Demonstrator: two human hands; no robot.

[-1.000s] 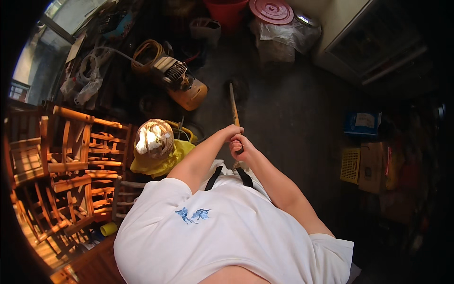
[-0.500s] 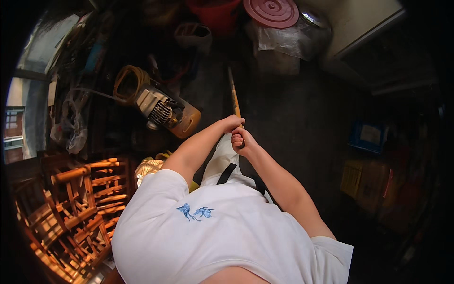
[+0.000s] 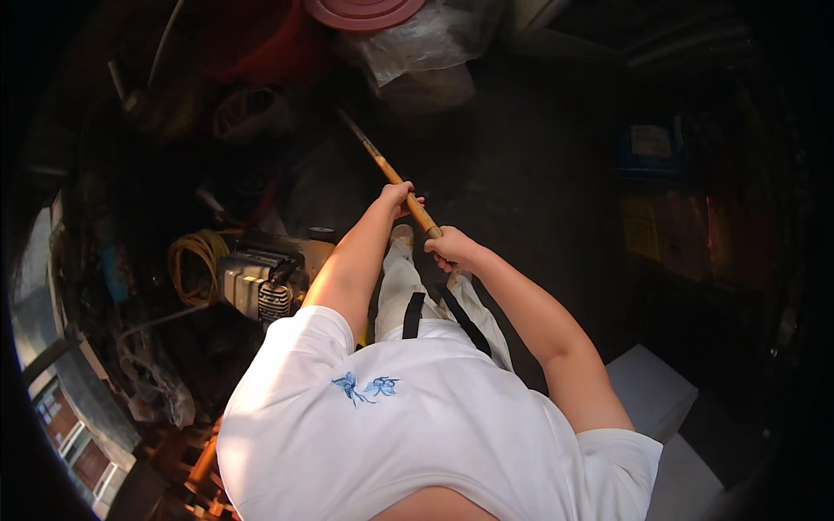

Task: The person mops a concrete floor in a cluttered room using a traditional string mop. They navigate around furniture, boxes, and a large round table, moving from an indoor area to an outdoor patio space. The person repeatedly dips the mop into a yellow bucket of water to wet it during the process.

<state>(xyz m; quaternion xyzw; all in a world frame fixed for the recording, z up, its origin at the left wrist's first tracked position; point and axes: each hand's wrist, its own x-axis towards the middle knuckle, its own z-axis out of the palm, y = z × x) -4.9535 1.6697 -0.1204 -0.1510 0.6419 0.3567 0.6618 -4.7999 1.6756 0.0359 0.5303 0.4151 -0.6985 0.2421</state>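
Head view: the left hand and right hand have fingers clamped around the pole; spaced grips should steady it.

No text can be read; 1 pale label on the blue package is too dim.

One head-worn fisheye camera looks down from close above the white shirt, over the hands and floor.
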